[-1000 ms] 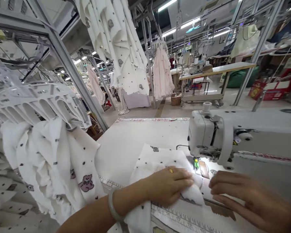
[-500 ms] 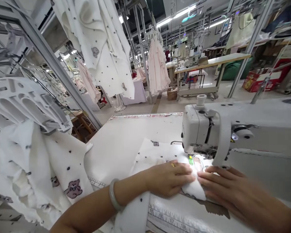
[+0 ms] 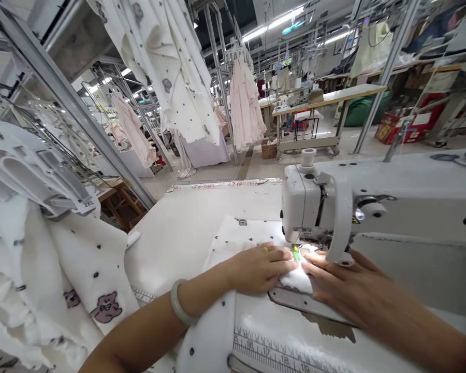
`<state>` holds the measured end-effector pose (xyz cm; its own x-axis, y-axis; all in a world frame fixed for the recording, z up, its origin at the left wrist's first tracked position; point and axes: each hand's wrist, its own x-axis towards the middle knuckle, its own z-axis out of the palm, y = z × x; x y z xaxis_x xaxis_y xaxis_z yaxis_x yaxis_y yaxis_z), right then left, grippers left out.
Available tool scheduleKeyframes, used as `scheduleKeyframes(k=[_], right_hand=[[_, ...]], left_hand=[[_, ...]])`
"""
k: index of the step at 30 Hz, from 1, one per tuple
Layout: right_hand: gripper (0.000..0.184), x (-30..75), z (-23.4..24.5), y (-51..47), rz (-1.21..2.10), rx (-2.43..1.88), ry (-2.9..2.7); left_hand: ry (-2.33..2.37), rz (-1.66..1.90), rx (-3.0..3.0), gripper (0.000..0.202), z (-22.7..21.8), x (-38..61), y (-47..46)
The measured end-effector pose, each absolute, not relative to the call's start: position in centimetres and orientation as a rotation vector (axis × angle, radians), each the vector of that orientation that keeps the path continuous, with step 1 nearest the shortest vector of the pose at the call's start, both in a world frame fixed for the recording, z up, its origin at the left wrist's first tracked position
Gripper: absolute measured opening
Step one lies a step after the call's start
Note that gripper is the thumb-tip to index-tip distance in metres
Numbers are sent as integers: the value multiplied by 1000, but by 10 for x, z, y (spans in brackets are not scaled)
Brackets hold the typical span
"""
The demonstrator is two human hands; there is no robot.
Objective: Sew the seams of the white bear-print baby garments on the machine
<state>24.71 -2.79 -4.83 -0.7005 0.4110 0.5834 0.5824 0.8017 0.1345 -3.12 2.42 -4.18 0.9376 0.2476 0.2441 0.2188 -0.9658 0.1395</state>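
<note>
A white sewing machine (image 3: 357, 207) stands on a white work table (image 3: 194, 228). A piece of white fabric with small dark prints (image 3: 236, 241) lies under its needle area. My left hand (image 3: 262, 269), with a ring and a pale bangle on the wrist, lies flat on the fabric just left of the presser foot, fingers stretched out. My right hand (image 3: 334, 282) presses flat on the fabric's edge just in front of the needle, its fingertips meeting those of the left. A green part (image 3: 295, 253) shows at the foot.
A bundle of white bear-print garments (image 3: 58, 280) hangs on white plastic hangers (image 3: 27, 171) at my left. More garments (image 3: 171, 67) hang from overhead rails. A ruler strip (image 3: 272, 355) runs along the table's front edge. Other sewing tables and red boxes (image 3: 404, 127) stand behind.
Both hands have slid the fabric toward the needle. My right hand moved left from the bare table onto the fabric, meeting the left hand. The view shifted closer to the machine.
</note>
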Motion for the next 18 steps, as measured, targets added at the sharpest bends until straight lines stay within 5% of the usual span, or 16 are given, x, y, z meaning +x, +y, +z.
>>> scheduleKeyframes(k=[18], right_hand=[[49, 267, -70, -25, -144, -928, -2440]], left_hand=[[342, 334, 3104, 37, -36, -34, 20]])
